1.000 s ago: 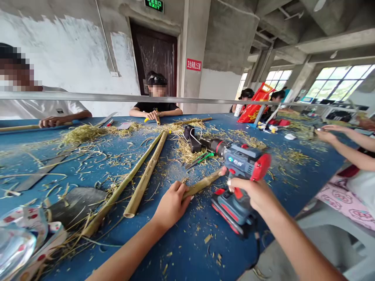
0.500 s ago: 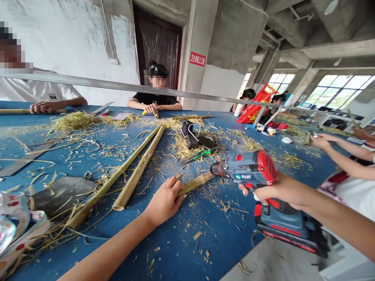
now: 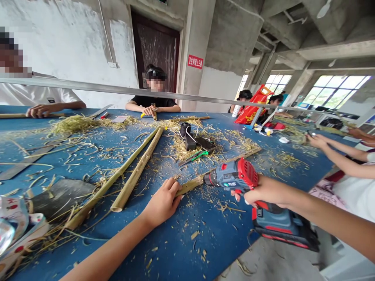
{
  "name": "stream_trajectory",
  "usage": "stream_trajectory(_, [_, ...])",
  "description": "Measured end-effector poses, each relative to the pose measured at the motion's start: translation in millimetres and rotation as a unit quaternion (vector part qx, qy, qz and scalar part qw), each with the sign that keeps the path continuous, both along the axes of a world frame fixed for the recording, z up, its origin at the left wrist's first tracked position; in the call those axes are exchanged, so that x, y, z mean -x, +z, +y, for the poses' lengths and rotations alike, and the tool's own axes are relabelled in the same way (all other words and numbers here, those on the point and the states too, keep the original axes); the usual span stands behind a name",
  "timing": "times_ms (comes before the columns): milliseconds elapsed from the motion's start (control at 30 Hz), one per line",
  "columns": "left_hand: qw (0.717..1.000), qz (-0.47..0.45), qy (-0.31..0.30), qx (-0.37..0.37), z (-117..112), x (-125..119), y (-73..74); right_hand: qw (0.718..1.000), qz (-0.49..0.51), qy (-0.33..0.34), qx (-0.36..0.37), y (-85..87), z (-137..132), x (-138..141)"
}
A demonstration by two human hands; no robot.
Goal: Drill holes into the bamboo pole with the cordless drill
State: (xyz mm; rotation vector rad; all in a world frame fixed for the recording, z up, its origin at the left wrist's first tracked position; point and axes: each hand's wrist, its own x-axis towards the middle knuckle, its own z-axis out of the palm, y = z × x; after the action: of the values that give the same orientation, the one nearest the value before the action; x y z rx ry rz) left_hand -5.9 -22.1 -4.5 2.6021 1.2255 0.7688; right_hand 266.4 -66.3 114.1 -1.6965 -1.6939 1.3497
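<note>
My left hand [image 3: 165,198] is closed round the near end of a bamboo piece [image 3: 190,185] and presses it against the blue table [image 3: 187,242]. In my right hand [image 3: 260,190] is a blue and red cordless drill [image 3: 234,176], gripped by its handle and pointing left. The drill's chuck is at the bamboo's upper side; whether the bit is inside the wood I cannot see. Small holes show in the bamboo near my left hand. Left of that hand lie two longer bamboo poles [image 3: 137,169], side by side and meeting at their far ends.
Bamboo shavings [image 3: 74,123] litter the table. A black device with a white cable [image 3: 190,140] and a green-handled tool [image 3: 200,154] lie beyond my hands. A metal bar [image 3: 187,95] crosses above the table. People sit opposite and to the right. A printed bag [image 3: 20,230] is near left.
The drill has moved left and slightly down along the bamboo, closer to my left hand. More of the bamboo's far end now shows beyond the drill. My left hand keeps its hold.
</note>
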Motion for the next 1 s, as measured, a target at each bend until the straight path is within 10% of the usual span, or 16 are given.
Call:
stream_trajectory(500, [1.000, -0.009, -0.011, 0.009, 1, 0, 0.7, 0.999, -0.047, 0.009, -0.001, 0.1, 3, 0])
stream_trajectory(833, [1.000, 0.000, -0.008, 0.008, 4, 0, -2.0, 0.963, -0.195, 0.160, -0.093, 5.4, 19, 0])
stream_trajectory(1000, [1.000, 0.012, -0.009, 0.009, 4, 0, -2.4, 0.961, -0.218, 0.173, -0.005, 15.7, 29, 0])
